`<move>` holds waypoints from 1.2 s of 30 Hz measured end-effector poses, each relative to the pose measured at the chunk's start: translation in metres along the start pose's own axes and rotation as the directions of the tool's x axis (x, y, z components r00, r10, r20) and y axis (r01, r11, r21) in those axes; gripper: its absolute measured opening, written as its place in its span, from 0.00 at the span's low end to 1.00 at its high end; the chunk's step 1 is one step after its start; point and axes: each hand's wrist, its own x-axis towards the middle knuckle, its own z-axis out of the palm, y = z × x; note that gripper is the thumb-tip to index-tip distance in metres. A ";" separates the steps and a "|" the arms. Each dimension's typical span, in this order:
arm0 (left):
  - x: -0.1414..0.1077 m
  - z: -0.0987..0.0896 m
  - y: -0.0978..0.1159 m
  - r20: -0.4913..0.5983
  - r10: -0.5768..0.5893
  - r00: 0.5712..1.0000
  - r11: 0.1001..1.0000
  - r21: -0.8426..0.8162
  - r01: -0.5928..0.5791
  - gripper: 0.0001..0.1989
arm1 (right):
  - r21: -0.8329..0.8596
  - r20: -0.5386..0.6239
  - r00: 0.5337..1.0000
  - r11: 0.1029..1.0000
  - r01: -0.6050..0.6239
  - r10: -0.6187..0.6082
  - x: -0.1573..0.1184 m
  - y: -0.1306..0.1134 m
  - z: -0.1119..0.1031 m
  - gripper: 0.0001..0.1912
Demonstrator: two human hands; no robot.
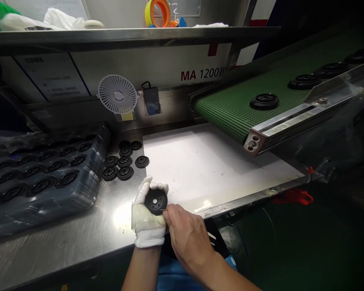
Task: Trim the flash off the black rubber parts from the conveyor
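Over the front edge of the bench [63, 238], the gloved left hand [144, 218] held a black disc [160, 197], its fingers curled snugly round the rim. The bare right hand [189, 232] had thumb and forefinger pinched together at the disc's near edge, on a thin sliver [163, 209] too small to make out. Loose discs [125, 161] lay beside the left edge of a white sheet [182, 161], near the tray [89, 184].

Thin tool [162, 209] partly behind right fingers [169, 217]
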 end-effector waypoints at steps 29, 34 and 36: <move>-0.008 -0.010 0.002 0.045 -0.095 0.994 0.995 -0.017 0.096 0.04 | 0.051 0.102 0.993 0.997 -0.061 0.056 -0.003 0.007 -0.011 0.11; -0.010 -0.011 0.002 0.022 -0.086 0.996 0.996 -0.014 0.086 0.04 | 0.077 0.139 0.988 0.994 -0.079 0.067 -0.003 0.007 -0.014 0.11; -0.010 -0.011 0.003 0.022 -0.084 0.996 0.996 -0.009 0.085 0.04 | 0.090 0.147 0.987 0.993 -0.077 0.063 -0.004 0.007 -0.015 0.11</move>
